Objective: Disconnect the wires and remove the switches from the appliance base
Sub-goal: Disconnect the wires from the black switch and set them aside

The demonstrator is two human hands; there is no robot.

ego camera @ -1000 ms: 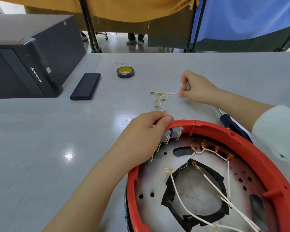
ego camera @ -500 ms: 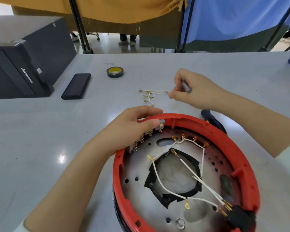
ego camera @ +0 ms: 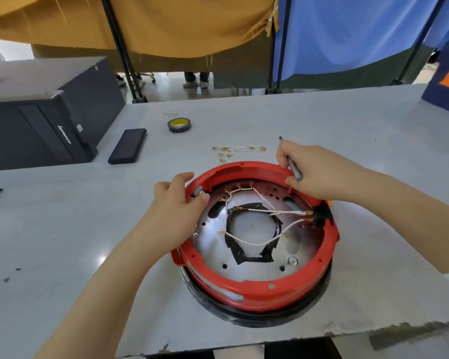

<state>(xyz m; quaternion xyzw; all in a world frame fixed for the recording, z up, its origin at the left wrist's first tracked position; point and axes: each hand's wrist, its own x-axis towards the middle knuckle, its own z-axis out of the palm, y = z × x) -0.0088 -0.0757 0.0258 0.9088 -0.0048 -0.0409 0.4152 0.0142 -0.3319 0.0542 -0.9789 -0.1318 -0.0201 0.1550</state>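
Both forearms extended; left grip [ego camera: 178,203] and right grip [ego camera: 306,169] curled

We had a single view, from a camera worn on the person's head, facing forward and steeply down over the grey table [ego camera: 62,229]. It sat close above the appliance base [ego camera: 257,288], with both forearms entering from the bottom edge and curtains [ego camera: 166,24] beyond.
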